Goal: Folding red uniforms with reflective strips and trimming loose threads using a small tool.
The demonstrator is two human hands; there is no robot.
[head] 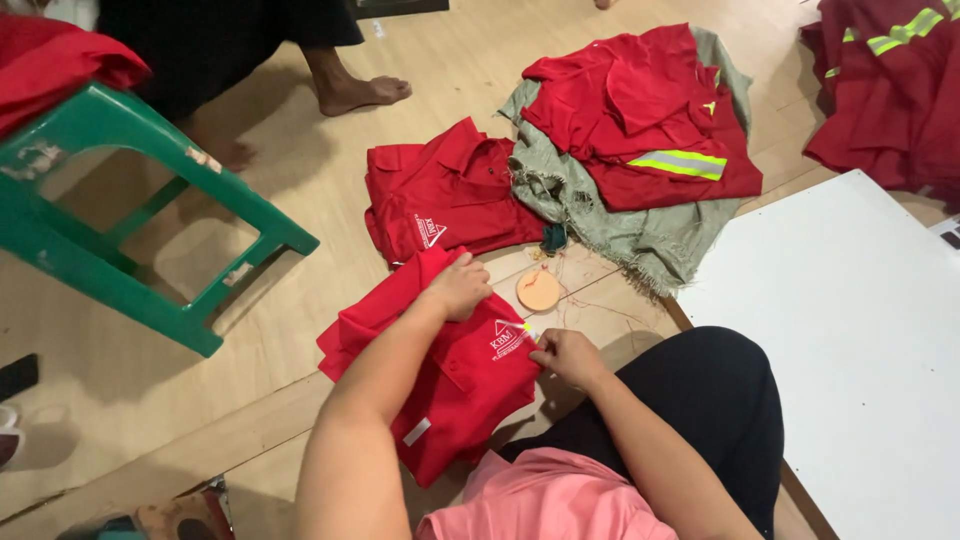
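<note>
The red shirt (440, 385) lay folded on the wooden floor (120, 390), directly in front of the seated person's knees, its long axis running from upper left to lower right across the view. The left hand (460, 287) rested flat and loosely curled on the shirt's upper edge, pressing the cloth down rather than gripping it. The right hand (566, 357) sat at the shirt's right edge, just beside the white chest emblem (505, 338); its fingers (540, 352) were pinched narrow on something small there, with a fleck of yellow at the tips, though what it was could not be told. So the emblem lay immediately left of the right fingers, and the right hand was the nearer one to it.

The cloth looked like a smooth, matte woven fabric, soft enough to crease. A small round peach-coloured disc (539, 290) lay on the floor just above the right hand, with loose thread trailing near it. Beyond it sat a second folded red shirt (450, 190), and further right a heap of red garments with a reflective yellow-grey band (680, 163) on a frayed, coarse greenish sack (650, 235). A green plastic stool (130, 210) lay tipped to the left, and a smooth white board (850, 330) lay to the right.
</note>
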